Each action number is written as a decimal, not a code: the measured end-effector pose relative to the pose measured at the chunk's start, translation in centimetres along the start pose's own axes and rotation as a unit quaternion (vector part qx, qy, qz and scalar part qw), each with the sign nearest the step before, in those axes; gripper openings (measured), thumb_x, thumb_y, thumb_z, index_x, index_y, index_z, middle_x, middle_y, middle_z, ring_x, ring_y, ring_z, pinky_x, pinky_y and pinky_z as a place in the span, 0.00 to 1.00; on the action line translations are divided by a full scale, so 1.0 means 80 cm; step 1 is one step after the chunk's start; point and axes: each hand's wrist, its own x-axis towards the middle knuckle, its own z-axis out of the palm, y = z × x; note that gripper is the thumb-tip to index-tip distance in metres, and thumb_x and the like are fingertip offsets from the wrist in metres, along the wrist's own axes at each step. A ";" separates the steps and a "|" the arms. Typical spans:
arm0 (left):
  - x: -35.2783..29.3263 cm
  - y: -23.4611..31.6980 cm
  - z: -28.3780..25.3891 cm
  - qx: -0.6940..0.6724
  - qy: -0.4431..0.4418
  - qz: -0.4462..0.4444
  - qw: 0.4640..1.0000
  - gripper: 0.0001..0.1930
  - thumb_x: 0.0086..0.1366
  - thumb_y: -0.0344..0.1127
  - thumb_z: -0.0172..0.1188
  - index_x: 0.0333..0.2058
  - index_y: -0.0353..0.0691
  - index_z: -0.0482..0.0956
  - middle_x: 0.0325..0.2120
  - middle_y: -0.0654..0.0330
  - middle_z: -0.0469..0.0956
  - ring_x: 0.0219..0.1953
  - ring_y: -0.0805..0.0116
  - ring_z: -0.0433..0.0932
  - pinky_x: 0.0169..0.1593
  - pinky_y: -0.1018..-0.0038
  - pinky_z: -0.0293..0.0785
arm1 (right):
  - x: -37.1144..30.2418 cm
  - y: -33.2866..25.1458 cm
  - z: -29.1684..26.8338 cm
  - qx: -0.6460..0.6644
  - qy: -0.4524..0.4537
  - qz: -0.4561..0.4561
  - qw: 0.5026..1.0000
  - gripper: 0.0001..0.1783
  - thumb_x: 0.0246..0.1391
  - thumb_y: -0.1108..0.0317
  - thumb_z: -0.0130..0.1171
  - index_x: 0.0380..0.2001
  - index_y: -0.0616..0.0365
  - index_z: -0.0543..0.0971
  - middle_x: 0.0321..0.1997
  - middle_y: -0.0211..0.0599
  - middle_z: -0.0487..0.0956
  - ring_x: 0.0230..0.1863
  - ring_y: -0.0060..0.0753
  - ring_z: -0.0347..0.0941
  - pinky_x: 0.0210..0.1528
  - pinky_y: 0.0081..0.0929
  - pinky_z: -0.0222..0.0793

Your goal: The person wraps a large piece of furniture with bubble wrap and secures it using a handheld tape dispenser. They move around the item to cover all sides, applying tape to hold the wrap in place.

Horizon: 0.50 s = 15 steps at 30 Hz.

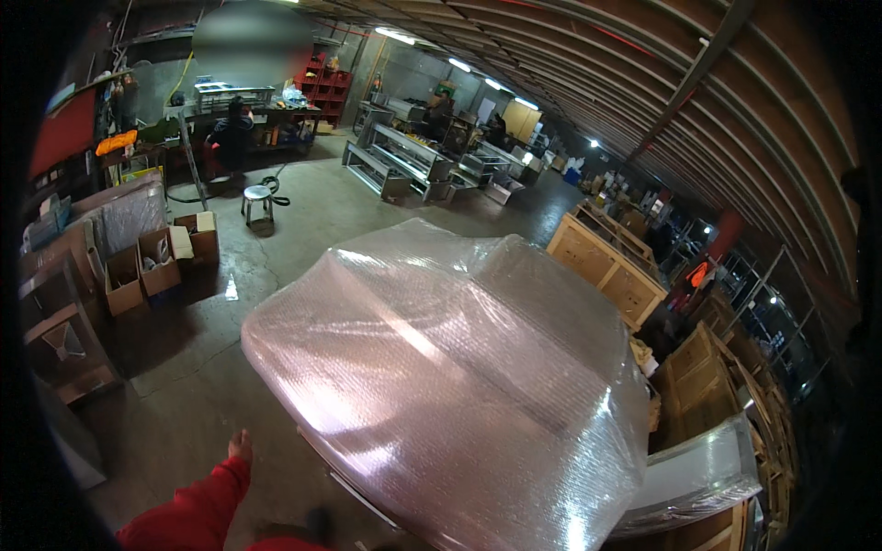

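Observation:
My left hand (241, 447), at the end of a red sleeve (197, 505), hangs over the concrete floor at the lower left. Its fingers look loosely extended, and I see nothing held in it. To its right, apart from it, stands a large bulky object wrapped in clear bubble wrap (432, 340). The wrap drapes in peaks and folds over the top, and a pale strip shows across it. What lies underneath is hidden. A thin metal edge (354, 491) shows below the wrap on the near side. My right hand does not show.
A metal stool (258, 200) stands on the floor ahead. Open cardboard boxes (158, 261) line the left side. Wooden crates (611, 262) stand behind and right of the wrapped object, near another wrapped panel (694, 473). Farther off are metal frames (404, 161) and a person (231, 138) at a workbench.

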 end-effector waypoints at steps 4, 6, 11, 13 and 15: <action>0.162 0.092 0.021 -0.287 0.018 0.083 0.954 0.32 0.75 0.51 0.54 0.67 0.34 0.67 0.69 0.47 0.64 0.69 0.58 0.65 0.68 0.66 0.64 | 0.039 0.015 0.018 -0.012 -0.022 0.026 0.999 0.34 0.73 0.52 0.34 0.78 0.40 0.48 0.75 0.67 0.59 0.69 0.77 0.62 0.70 0.72 0.53; 0.222 0.135 0.024 -0.181 0.048 0.119 0.975 0.33 0.73 0.51 0.56 0.68 0.35 0.66 0.66 0.46 0.67 0.68 0.56 0.67 0.68 0.66 0.64 | 0.033 0.004 0.029 -0.101 -0.076 0.010 0.992 0.33 0.73 0.54 0.33 0.78 0.40 0.48 0.75 0.65 0.58 0.69 0.78 0.60 0.70 0.73 0.52; 0.326 0.216 0.050 -0.035 0.095 0.209 0.973 0.37 0.69 0.51 0.61 0.69 0.37 0.63 0.61 0.43 0.73 0.65 0.52 0.70 0.68 0.64 0.65 | 0.027 0.033 0.014 -0.239 -0.086 0.013 0.967 0.33 0.73 0.51 0.36 0.77 0.42 0.52 0.77 0.50 0.59 0.75 0.69 0.53 0.74 0.72 0.46; 0.350 0.250 0.074 0.062 0.113 0.279 0.952 0.39 0.68 0.51 0.63 0.70 0.37 0.62 0.59 0.43 0.75 0.64 0.50 0.71 0.68 0.64 0.65 | 0.033 0.054 -0.005 -0.265 -0.075 0.027 0.961 0.33 0.73 0.50 0.36 0.77 0.42 0.52 0.77 0.47 0.59 0.76 0.66 0.52 0.74 0.72 0.43; 0.372 0.262 0.073 0.237 0.128 0.290 0.918 0.37 0.66 0.46 0.65 0.70 0.41 0.63 0.54 0.43 0.79 0.61 0.50 0.74 0.65 0.63 0.68 | 0.041 0.066 -0.003 -0.301 -0.074 0.024 0.951 0.34 0.73 0.49 0.37 0.77 0.41 0.52 0.78 0.44 0.58 0.77 0.63 0.50 0.75 0.73 0.40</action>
